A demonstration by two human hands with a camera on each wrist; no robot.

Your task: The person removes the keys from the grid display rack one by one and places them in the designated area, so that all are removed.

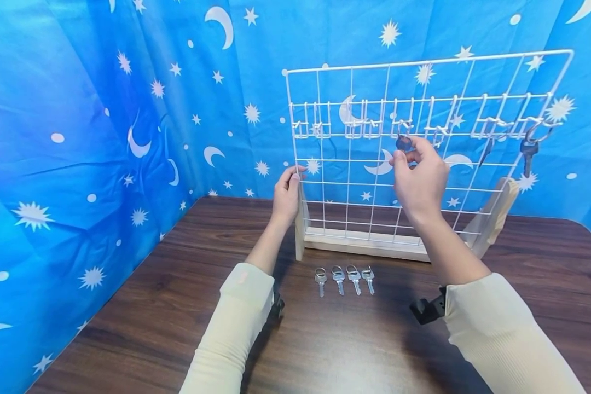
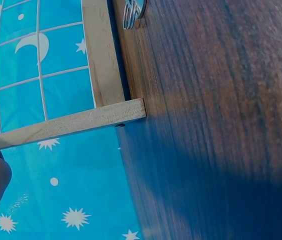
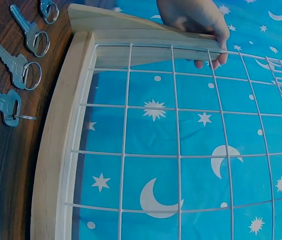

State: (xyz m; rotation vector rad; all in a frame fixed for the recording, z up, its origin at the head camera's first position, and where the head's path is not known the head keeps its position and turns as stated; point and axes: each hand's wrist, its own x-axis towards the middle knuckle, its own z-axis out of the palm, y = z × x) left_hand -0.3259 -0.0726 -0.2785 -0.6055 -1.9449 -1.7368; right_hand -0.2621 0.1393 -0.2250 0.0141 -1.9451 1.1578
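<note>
A white wire grid rack [image 1: 347,160] stands upright on a wooden base [image 1: 364,246]. My left hand [image 1: 287,197] grips its left edge, with fingers around the wooden side post [image 2: 71,121]. Up at the row of hooks [image 1: 404,126], my right hand [image 1: 423,178] pinches a dark-headed key [image 1: 403,143] just below a hook near the middle; the key's blade is hidden by the fingers. Whether its ring touches the hook I cannot tell. Farther right, a dark key [image 1: 529,150] hangs by its ring, and another dark key [image 1: 486,150] hangs beside it.
Several silver keys with rings [image 1: 353,280] lie in a row on the dark wooden table [image 1: 325,339], in front of the base. A blue curtain [image 1: 167,98] with moons and stars hangs behind and to the left. The right wooden side post [image 1: 497,213] slants outward.
</note>
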